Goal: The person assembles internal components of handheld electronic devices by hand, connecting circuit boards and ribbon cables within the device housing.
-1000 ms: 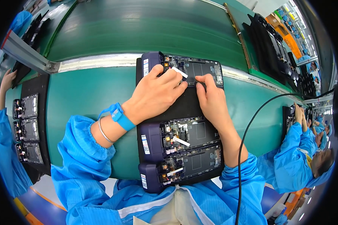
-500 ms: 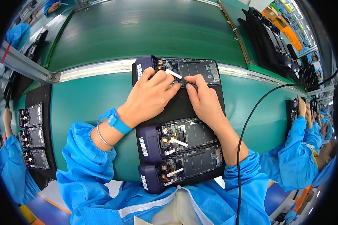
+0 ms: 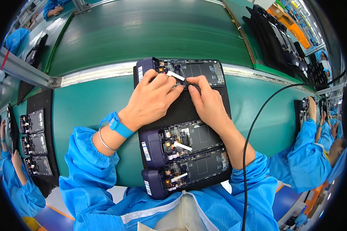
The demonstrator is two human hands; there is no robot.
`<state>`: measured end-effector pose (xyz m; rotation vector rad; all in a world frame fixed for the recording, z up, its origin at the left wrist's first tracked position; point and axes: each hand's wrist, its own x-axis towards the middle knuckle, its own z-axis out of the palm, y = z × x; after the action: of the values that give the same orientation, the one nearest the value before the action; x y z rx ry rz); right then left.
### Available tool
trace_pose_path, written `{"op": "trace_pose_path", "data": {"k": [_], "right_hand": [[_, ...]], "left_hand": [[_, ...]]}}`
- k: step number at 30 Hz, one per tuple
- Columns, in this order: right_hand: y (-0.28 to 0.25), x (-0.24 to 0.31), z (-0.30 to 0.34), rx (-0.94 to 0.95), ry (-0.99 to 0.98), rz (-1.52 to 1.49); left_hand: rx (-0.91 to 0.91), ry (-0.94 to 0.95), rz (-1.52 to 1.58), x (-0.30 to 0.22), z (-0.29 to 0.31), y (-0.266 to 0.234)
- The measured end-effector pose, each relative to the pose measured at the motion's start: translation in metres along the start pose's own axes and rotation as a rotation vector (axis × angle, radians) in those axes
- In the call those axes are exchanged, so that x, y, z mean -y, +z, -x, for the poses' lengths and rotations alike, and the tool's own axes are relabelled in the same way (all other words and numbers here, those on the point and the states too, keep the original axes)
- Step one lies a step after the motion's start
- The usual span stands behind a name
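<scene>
At the far end of a black mat lies an opened handheld electronic device, its circuit board facing up and a white strip slanting across it. My left hand is closed, fingers curled over the device's near-left part; the fingertips and anything between them are hidden. My right hand pinches a slim dark tool, its kind unclear, at the near edge of that board. Closer to me, two similar opened devices, a middle one and a near one, lie side by side, each with a white strip.
A black cable arcs over the right side of the green bench. Beyond a pale rail runs a green belt. Left stands another mat with several devices. Co-workers in blue sleeves work on both sides.
The far device and both my hands have shifted slightly left. More of the dark tool shows at my right fingertips. At the left, a co-worker's arms have moved farther into view.
</scene>
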<state>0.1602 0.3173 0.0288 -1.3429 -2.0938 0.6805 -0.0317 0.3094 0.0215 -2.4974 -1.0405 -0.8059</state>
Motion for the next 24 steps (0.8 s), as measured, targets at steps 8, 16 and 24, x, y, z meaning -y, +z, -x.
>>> {"op": "trace_pose_path", "data": {"k": [8,16,24], "right_hand": [[-0.0007,-0.0007,-0.0015,0.035,0.007,0.014],[0.0006,-0.0019,-0.0029,0.014,-0.04,0.022],[0.0029,-0.001,-0.0042,0.008,-0.084,0.168]], "left_hand": [[0.031,-0.013,0.051,-0.0002,-0.003,-0.0019],[0.017,-0.015,0.035,-0.0013,-0.0035,-0.0012],[0.035,-0.034,0.023,-0.0024,-0.0014,-0.0032]]}}
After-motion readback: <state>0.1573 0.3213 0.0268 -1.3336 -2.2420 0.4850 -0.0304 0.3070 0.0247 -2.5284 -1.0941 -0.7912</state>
